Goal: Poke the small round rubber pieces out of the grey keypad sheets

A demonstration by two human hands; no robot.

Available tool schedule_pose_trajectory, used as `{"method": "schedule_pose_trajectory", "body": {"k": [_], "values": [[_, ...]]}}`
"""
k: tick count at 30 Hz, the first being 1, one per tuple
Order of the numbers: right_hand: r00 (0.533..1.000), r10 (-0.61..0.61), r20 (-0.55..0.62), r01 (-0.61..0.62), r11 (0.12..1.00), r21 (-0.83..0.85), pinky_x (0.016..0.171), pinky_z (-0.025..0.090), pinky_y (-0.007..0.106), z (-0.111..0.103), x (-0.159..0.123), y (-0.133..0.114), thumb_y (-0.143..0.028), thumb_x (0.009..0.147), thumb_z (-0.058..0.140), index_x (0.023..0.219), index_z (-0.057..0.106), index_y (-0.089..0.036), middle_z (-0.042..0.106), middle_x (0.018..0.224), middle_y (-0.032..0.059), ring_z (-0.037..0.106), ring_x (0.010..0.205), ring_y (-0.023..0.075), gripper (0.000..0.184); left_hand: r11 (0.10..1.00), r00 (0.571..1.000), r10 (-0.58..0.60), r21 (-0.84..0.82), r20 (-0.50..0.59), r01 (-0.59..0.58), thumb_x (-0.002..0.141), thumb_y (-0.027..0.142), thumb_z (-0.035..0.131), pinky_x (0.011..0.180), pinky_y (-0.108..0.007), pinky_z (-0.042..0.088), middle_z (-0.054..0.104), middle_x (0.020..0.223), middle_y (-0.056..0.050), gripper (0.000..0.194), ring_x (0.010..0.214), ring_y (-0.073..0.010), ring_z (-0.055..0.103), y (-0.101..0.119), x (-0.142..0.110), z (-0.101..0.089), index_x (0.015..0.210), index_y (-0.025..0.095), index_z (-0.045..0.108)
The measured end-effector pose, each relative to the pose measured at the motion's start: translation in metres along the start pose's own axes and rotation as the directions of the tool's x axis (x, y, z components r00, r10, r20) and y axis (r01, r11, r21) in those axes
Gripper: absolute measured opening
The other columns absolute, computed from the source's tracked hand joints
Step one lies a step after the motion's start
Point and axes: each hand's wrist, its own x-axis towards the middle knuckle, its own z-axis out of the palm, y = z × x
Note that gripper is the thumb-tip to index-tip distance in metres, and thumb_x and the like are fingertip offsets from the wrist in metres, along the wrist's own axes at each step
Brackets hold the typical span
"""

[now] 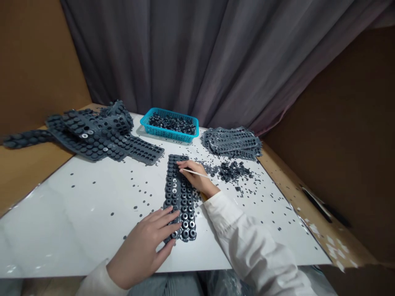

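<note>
Rubber keypad strip [179, 193] — runs fore-aft; L hand [142, 246] splayed open on near end, R hand [197, 179] pinches white stick [202, 175] over far end.

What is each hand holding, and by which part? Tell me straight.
The right hand pinches a thin white stick by its shaft. The left hand holds nothing; its fingers rest on a black rubber sheet.

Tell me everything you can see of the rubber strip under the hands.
The grey rubber strip is long and narrow, moulded with rows of round raised studs, those at the near end showing pale rings. It lies flat on the white tabletop. The left hand rests its fingers on it; the right hand lies over its far end.
</note>
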Motion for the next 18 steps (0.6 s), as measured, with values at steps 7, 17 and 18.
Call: {"method": "schedule_pose_trajectory", "body": {"k": [7, 17, 18], "values": [[0.998, -0.009, 0.058, 0.003, 0.994, 0.11, 0.089, 0.053, 0.037, 0.0, -0.003, -0.007, -0.032, 0.091, 0.055, 0.085, 0.061, -0.019, 0.071, 0.101, 0.0131, 0.067, 0.101, 0.0212, 0.016, 0.999, 1.0, -0.015, -0.046, -0.014, 0.014, 0.085, 0.019, 0.055, 0.097, -0.045, 0.052, 0.058, 0.131, -0.001, 0.037, 0.122, -0.0256, 0.053, 0.0, 0.0, 0.0, 0.121, 0.028, 0.06], [0.991, -0.035, 0.129, 0.061, 0.977, -0.203, 0.087, 0.052, 0.037, -0.001, 0.009, 0.006, -0.021, 0.094, 0.046, 0.093, 0.062, -0.019, 0.07, 0.108, 0.0115, 0.066, 0.099, 0.0221, 0.016, 1.0, 1.0, -0.003, -0.028, -0.005, 0.002, 0.085, 0.019, 0.055, 0.098, -0.044, 0.051, 0.058, 0.131, -0.002, 0.037, 0.122, -0.0252, 0.053, 0.001, 0.001, -0.001, 0.12, 0.027, 0.061], [0.995, -0.015, 0.099, 0.037, 0.974, -0.224, 0.088, 0.051, 0.037, -0.002, 0.01, 0.008, -0.021, 0.093, 0.046, 0.093, 0.062, -0.019, 0.07, 0.108, 0.0119, 0.066, 0.099, 0.0226, 0.016, 1.0, 1.0, -0.003, -0.024, -0.002, 0.003, 0.085, 0.02, 0.055, 0.098, -0.045, 0.051, 0.058, 0.131, -0.002, 0.036, 0.122, -0.0251, 0.053, 0.001, 0.001, -0.001, 0.12, 0.027, 0.061]]}}
